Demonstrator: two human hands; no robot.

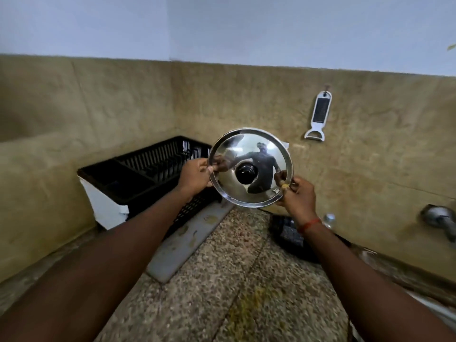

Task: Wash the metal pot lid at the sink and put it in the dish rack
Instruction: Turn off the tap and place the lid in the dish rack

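I hold the shiny metal pot lid (256,149) up in the air over the counter, its domed top and black knob facing me. My left hand (195,177) pinches its left rim. My right hand (297,193) grips the lower right rim, with something small and yellow between its fingers. The black plastic dish rack (148,166) stands on a white base in the corner, just behind and left of the lid.
A grey board (187,240) lies on the speckled stone counter (237,280) below the rack. A dark object (288,233) sits under my right wrist. A white peeler (319,117) hangs on the tan wall. A metal tap (439,218) juts out at the right edge.
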